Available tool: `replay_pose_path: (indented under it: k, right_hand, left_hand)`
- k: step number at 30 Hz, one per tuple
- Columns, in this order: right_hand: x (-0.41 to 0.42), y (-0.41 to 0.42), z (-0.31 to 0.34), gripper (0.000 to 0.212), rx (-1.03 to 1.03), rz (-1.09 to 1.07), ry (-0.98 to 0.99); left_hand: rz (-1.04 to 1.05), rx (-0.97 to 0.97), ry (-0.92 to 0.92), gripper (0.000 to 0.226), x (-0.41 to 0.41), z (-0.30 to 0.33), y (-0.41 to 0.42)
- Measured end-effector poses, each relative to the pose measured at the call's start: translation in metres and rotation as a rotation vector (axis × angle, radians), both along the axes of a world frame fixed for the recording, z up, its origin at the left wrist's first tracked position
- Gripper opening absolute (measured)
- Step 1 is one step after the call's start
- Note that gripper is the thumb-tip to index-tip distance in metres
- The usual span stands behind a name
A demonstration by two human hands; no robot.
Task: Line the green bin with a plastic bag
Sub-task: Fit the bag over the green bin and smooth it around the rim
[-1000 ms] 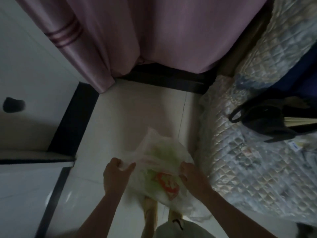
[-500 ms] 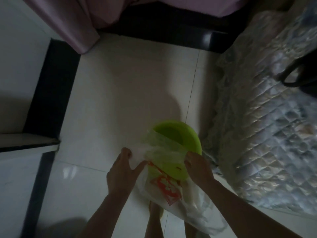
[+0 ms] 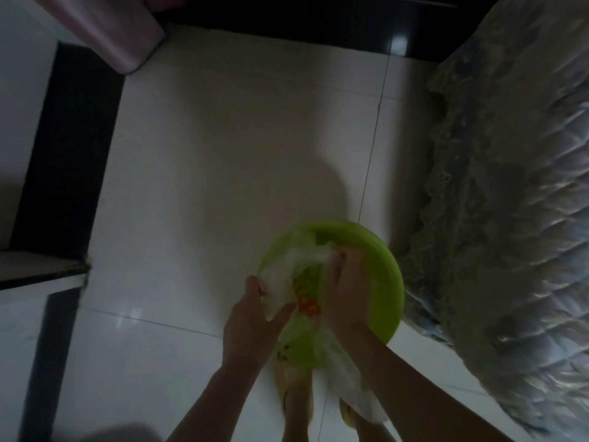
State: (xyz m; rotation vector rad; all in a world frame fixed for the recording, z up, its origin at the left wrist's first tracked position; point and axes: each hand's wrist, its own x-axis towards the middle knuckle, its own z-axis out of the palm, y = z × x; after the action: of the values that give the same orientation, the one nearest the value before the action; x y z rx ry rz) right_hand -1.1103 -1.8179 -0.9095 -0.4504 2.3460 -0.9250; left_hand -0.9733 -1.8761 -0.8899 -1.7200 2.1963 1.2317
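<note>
A round green bin [image 3: 384, 275] stands on the pale tiled floor, close to the bed's edge. A thin translucent plastic bag [image 3: 287, 282] with red print lies over the bin's mouth and hangs down toward my feet. My left hand [image 3: 251, 323] pinches the bag's edge at the bin's near-left rim. Reaching into the bin's mouth, my right hand [image 3: 347, 291] grips the bag's other side. Part of the bin's inside is hidden by the bag and my hands.
A quilted bedspread with a lace edge [image 3: 497, 218] fills the right side, right beside the bin. A pink curtain [image 3: 114, 33] hangs at the top left. White furniture [image 3: 28, 282] with dark trim stands on the left. My feet in yellow slippers [image 3: 296, 400] are below the bin.
The view tilted down and the bin came into sight. Both hands lowered the bag from mid-air onto the bin's mouth, and my right hand went inside the rim.
</note>
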Motion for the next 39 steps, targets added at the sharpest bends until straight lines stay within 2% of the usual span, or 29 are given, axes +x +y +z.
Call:
replay_pose_path:
  k: [3,5,7,8,11,13,14,17,18,19,20,23,24,26,29,31,34,35,37,39]
  right_hand:
    - [-0.004,0.017,-0.006,0.045,0.157,0.287,-0.046]
    - [-0.013,0.038,-0.002,0.076,0.303,0.309,-0.086]
    - [-0.016,0.06,0.008,0.116,0.423,0.298,-0.17]
    - [-0.014,0.073,0.012,0.123,0.494,0.345,-0.176]
    - [0.0,0.097,0.018,0.094,0.629,0.554,-0.047]
    - [0.004,0.101,0.013,0.079,0.629,0.625,0.054]
    - [0.002,0.1,0.01,0.071,0.622,0.613,0.062]
    - [-0.021,0.089,0.007,0.028,0.469,0.359,-0.162]
    - [-0.028,0.085,0.008,0.019,0.429,0.333,-0.185]
    - [-0.035,0.085,0.006,0.012,0.376,0.357,-0.145]
    - [-0.043,0.085,0.003,0.005,0.379,0.451,0.008]
    - [-0.07,0.079,0.004,0.029,0.436,0.495,0.036]
    - [-0.075,0.087,-0.002,0.037,0.407,0.558,0.077]
    - [-0.08,0.095,-0.007,0.051,0.535,0.723,0.104]
    - [-0.074,0.092,-0.006,0.047,0.563,0.923,0.157]
    - [-0.07,0.088,-0.002,0.042,0.477,0.793,0.115]
    - [-0.067,0.087,0.0,0.034,0.366,0.577,0.072]
    - [-0.069,0.087,0.002,0.03,0.336,0.551,0.052]
    - [-0.075,0.091,0.003,0.018,0.313,0.348,-0.049]
    - [-0.08,0.098,0.001,0.023,0.319,0.16,-0.171]
  left_hand:
    - [0.027,0.007,-0.037,0.046,0.006,-0.007,0.007]
    - [0.104,0.006,-0.037,0.046,0.01,-0.007,0.006]
    - [0.16,0.005,-0.038,0.046,0.013,-0.007,0.002]
    - [0.175,0.008,-0.04,0.046,0.013,-0.007,0.0]
    - [0.166,0.048,-0.037,0.046,0.016,-0.008,-0.005]
    - [0.12,0.044,-0.021,0.045,0.018,-0.009,-0.011]
    - [0.094,0.028,-0.007,0.044,0.018,-0.009,-0.014]
    - [0.02,-0.087,0.038,0.03,0.014,-0.01,-0.027]
    - [-0.003,-0.131,0.038,0.026,0.01,-0.011,-0.032]
    - [-0.024,-0.155,0.026,0.023,0.006,-0.013,-0.037]
    - [-0.041,-0.152,0.001,0.022,0.001,-0.015,-0.041]
    - [-0.119,-0.053,-0.137,0.028,-0.017,-0.021,-0.049]
    - [-0.203,-0.042,-0.186,0.03,-0.022,-0.024,-0.05]
    - [-0.417,-0.053,-0.265,0.034,-0.031,-0.028,-0.048]
    - [-0.536,-0.069,-0.285,0.04,-0.035,-0.032,-0.041]
    - [-0.399,-0.08,-0.214,0.038,-0.031,-0.032,-0.04]
    - [-0.144,-0.097,-0.038,0.022,-0.02,-0.029,-0.049]
    - [-0.124,-0.107,-0.004,0.016,-0.015,-0.028,-0.054]
    - [-0.152,-0.132,0.0,0.019,-0.006,-0.026,-0.063]
    - [-0.175,-0.135,-0.053,0.022,0.002,-0.025,-0.072]
